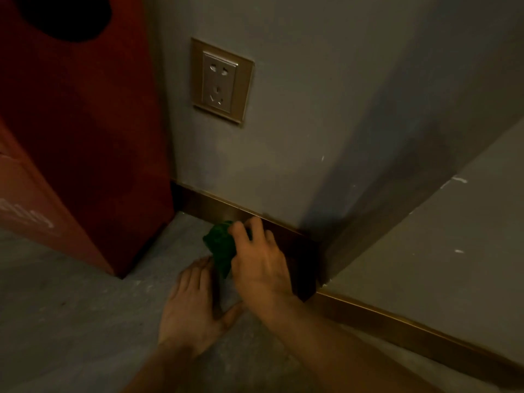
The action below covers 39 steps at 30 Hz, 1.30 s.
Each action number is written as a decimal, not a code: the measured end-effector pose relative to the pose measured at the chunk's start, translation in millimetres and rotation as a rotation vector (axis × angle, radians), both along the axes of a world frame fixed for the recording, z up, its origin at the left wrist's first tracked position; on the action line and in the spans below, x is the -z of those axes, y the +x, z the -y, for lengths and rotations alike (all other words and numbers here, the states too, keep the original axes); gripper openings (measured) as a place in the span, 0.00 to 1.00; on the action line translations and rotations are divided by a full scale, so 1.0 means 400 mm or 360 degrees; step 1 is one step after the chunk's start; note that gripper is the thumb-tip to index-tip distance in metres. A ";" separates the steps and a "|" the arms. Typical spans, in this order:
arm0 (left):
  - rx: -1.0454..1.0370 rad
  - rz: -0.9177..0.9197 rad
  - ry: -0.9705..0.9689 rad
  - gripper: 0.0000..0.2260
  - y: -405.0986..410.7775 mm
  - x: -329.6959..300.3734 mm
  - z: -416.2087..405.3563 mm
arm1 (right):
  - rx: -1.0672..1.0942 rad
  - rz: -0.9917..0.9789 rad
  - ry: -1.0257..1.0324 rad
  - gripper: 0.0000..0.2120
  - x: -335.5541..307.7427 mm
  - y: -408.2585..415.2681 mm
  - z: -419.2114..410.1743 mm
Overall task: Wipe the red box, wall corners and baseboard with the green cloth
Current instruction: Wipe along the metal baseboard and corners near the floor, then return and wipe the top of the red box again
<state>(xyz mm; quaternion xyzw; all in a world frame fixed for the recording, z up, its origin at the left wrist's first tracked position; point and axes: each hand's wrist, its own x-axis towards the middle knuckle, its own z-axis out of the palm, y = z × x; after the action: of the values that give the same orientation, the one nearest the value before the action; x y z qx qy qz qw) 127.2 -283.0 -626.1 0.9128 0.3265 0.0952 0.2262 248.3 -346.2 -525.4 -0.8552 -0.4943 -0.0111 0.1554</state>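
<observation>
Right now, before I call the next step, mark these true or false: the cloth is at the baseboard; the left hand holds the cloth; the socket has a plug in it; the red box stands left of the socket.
1. The green cloth is at the baseboard. True; the right hand grips it there.
2. The left hand holds the cloth. False: it rests flat on the floor.
3. The wall socket has a plug in it. False: its holes are empty.
4. The red box stands left of the socket. True.
</observation>
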 end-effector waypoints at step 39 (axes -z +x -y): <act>0.0500 -0.0096 0.0843 0.12 -0.080 -0.569 0.114 | -0.0343 -0.0311 0.0152 0.23 -0.334 -0.043 0.319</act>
<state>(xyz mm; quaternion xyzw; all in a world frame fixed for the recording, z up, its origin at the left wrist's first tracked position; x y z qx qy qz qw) 95.3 -328.4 -398.4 0.9817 0.1518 0.1137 -0.0173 231.2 -474.0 -391.8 -0.7858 -0.5647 0.0656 0.2435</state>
